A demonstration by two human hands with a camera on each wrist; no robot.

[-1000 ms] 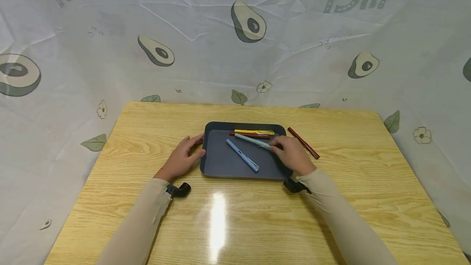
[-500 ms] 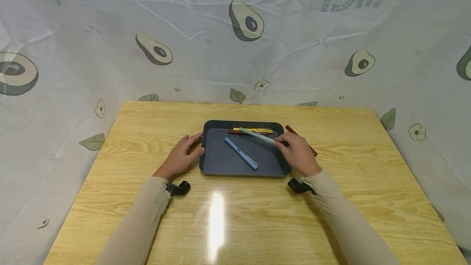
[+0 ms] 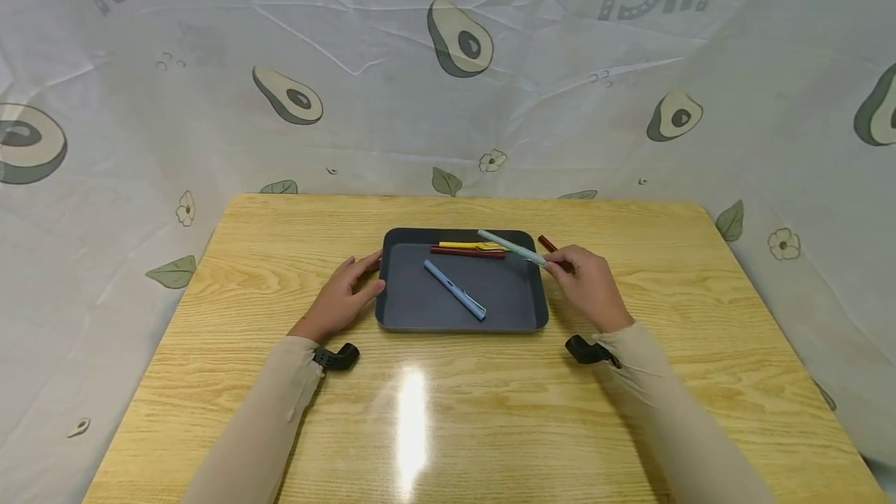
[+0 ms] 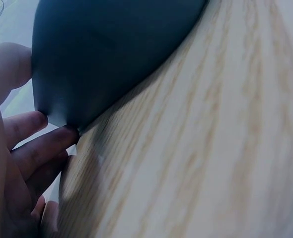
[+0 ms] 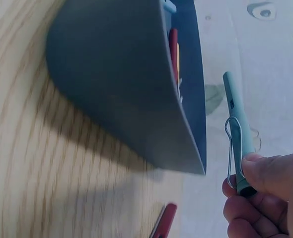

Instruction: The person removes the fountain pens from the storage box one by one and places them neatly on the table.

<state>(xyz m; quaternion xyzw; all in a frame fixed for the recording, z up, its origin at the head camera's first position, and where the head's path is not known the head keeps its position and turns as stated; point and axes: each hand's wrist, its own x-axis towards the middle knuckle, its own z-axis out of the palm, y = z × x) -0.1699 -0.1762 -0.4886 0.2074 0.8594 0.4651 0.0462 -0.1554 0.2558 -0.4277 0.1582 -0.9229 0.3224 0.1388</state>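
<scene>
A dark grey tray (image 3: pixel 490 309) lies on the table. My left hand (image 3: pixel 343 298) touches its left side with extended fingers; in the left wrist view the fingertips (image 4: pixel 69 133) rest against the tray wall. My right hand (image 3: pixel 589 286) pinches a pale mint-green pen (image 3: pixel 511 246) by its clip end, thumb on top, over the tray's right rim. Inside the tray lie a light blue pen (image 3: pixel 455 291), a yellow pen (image 3: pixel 458 244) and a dark red pen (image 3: pixel 465 252). Another dark red pen (image 3: pixel 548 243) lies on the table right of the tray, partly hidden behind the right hand.
The wooden table (image 3: pixel 490 411) has its back edge against a pale curtain (image 3: pixel 378 115) printed with avocados. A black strap-mounted wrist camera (image 3: pixel 337 356) is on the left wrist and another wrist camera (image 3: pixel 588 350) on the right.
The right hand has lifted the mint-green pen off the other pens in the tray and moved right with it, to the tray's right rim. The left hand stays at the tray's left side.
</scene>
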